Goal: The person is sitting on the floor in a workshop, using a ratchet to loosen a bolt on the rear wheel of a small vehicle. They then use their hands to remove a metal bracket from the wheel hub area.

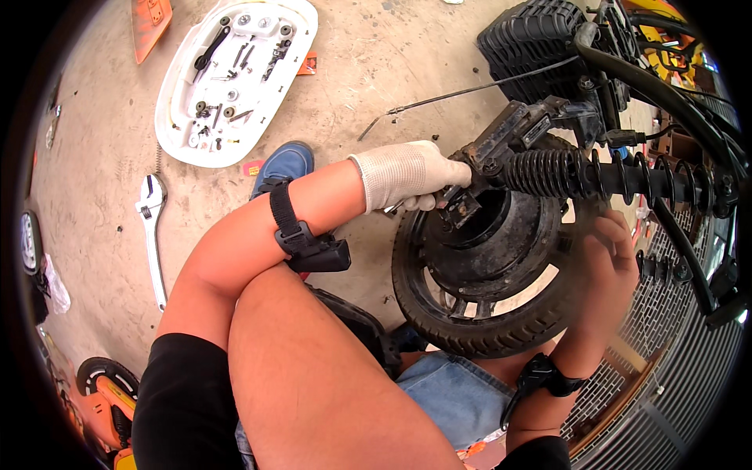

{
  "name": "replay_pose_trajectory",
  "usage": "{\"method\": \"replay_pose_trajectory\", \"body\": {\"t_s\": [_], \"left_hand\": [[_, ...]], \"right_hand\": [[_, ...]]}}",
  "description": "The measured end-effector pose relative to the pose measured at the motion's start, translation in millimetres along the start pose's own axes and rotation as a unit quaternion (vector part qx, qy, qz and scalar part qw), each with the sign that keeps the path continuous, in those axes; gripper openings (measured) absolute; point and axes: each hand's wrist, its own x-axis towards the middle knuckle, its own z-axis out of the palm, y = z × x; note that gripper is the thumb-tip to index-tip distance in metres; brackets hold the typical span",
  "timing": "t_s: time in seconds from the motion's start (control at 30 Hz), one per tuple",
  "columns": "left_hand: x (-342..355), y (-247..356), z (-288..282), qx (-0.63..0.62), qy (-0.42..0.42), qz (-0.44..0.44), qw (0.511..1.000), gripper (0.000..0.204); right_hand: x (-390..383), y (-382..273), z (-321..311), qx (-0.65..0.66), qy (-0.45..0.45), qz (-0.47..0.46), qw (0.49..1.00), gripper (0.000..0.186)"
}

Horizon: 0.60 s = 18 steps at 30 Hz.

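Note:
A cream knit glove covers my left hand [407, 174], which is closed at the axle bracket of a black wheel [478, 333]. A short bit of shiny metal pokes out below its fingers; most of it is hidden. My bare right hand [609, 262] is raised beside the tyre's right side, just under a black coil-spring shock absorber [603, 176]. Motion blurs this hand, and its fingers look bent, with nothing visible in them. The wheel has a large dark hub [497, 251] and hangs in a black swingarm [513, 129].
A white tray [174, 141] of bolts, washers and small parts lies at the upper left. An adjustable wrench [153, 235] rests on the concrete. From the swingarm a thin black cable [470, 92] sticks out leftward. Black frame tubes [666, 78] crowd the right.

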Motion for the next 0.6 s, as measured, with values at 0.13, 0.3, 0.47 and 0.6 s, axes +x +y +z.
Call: {"method": "replay_pose_trajectory", "body": {"t_s": [0.13,0.3,0.47,0.6], "left_hand": [[7,-11,-3,-0.034,-0.015,0.008,0.999,0.046],[-10,4,2,0.056,0.054,0.024,0.997,0.041],[-6,-1,-3,-0.052,0.003,0.014,0.999,0.035],[10,-22,-9,-0.169,-0.079,-0.002,0.982,0.037]], "right_hand": [[1,2,-2,-0.008,-0.002,-0.012,1.0,0.025],[0,0,1,-0.018,0.0,-0.005,1.0,0.025],[2,3,-2,-0.018,0.001,-0.005,1.0,0.024],[2,2,-1,-0.005,-0.006,-0.009,1.0,0.024]]}}
